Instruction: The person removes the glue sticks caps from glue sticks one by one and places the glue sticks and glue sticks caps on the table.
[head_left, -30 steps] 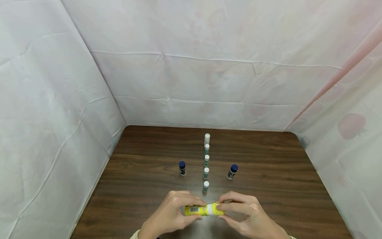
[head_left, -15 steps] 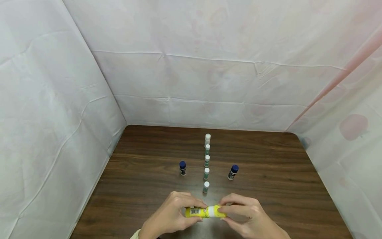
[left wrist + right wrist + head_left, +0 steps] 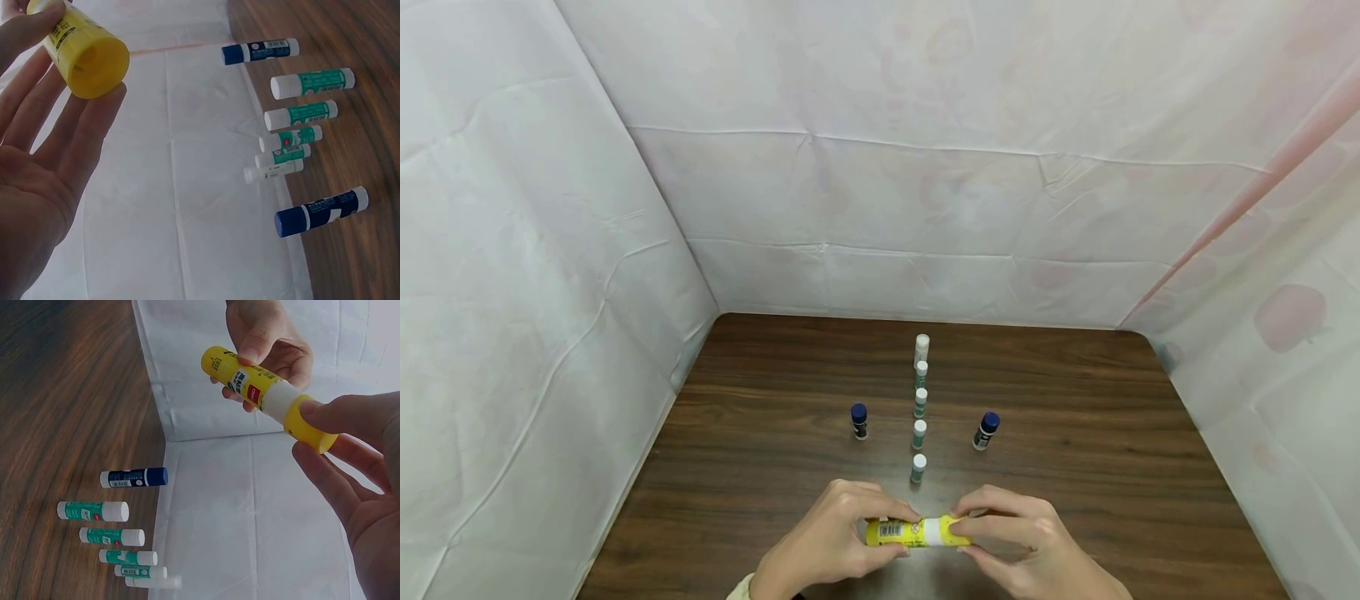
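On the near side of the closest green-labelled glue stick (image 3: 918,469), a person held a yellow deli glue stick (image 3: 914,532) crosswise. The left hand (image 3: 835,533), partly open, gripped its barrel between thumb and fingers; the right hand (image 3: 1027,538), about as open, pinched its yellow cap (image 3: 307,427). A white band (image 3: 932,532) showed between. Beyond that closest stick, three more green-labelled glue sticks (image 3: 921,405) and a white glue stick (image 3: 921,351) stood in line; navy-capped glue sticks (image 3: 986,432) stood farther back to its left and right.
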`<state>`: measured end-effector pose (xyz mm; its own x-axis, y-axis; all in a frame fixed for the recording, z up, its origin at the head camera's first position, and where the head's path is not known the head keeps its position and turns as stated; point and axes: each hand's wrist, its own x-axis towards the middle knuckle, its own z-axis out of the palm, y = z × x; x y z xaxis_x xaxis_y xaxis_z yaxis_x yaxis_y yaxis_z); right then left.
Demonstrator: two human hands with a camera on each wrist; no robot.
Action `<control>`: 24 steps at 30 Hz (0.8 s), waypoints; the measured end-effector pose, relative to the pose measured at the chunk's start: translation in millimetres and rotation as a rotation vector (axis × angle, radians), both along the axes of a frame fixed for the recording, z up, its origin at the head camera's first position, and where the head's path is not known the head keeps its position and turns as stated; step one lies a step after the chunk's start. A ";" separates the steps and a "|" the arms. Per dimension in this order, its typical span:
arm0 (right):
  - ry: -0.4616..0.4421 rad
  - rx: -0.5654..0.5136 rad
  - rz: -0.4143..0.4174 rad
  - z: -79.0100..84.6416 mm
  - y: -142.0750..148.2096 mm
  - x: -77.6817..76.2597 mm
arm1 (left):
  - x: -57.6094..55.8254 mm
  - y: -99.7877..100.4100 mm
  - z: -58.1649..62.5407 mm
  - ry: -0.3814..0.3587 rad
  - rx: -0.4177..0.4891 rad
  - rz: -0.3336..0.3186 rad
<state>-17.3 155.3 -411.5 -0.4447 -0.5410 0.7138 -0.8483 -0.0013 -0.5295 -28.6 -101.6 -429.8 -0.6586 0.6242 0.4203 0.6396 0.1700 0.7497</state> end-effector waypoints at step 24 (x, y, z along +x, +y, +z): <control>0.080 -0.099 -0.035 28.0 0.1 1.4 | 0.1 -0.9 1.2 -0.031 0.002 0.011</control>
